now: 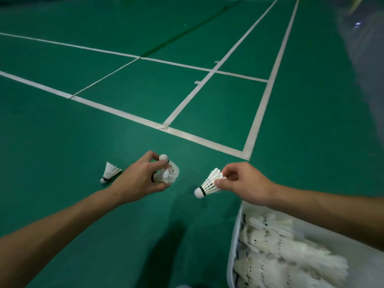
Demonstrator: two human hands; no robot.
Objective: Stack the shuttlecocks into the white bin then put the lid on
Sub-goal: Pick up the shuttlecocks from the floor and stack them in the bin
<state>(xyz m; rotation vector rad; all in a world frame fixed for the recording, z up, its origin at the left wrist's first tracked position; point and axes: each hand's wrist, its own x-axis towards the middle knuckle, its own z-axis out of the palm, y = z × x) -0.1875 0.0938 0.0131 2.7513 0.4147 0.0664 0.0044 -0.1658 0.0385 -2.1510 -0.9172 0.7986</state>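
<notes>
My left hand [138, 179] grips a short stack of white feather shuttlecocks [169, 172], cork end pointing up and away. My right hand [244, 183] pinches the feather skirt of a single shuttlecock [208, 183], whose cork points down and left. Another shuttlecock [109, 172] lies on the green floor just left of my left hand. The white bin [233, 242] stands at the lower right, under my right forearm, filled with rows of stacked shuttlecocks [276, 246]. No lid is in view.
The green court floor [62, 132] with white boundary lines [116, 111] stretches ahead. A pale blurred surface [365, 48] rises at the far right edge. A dark shadow lies on the floor below my hands.
</notes>
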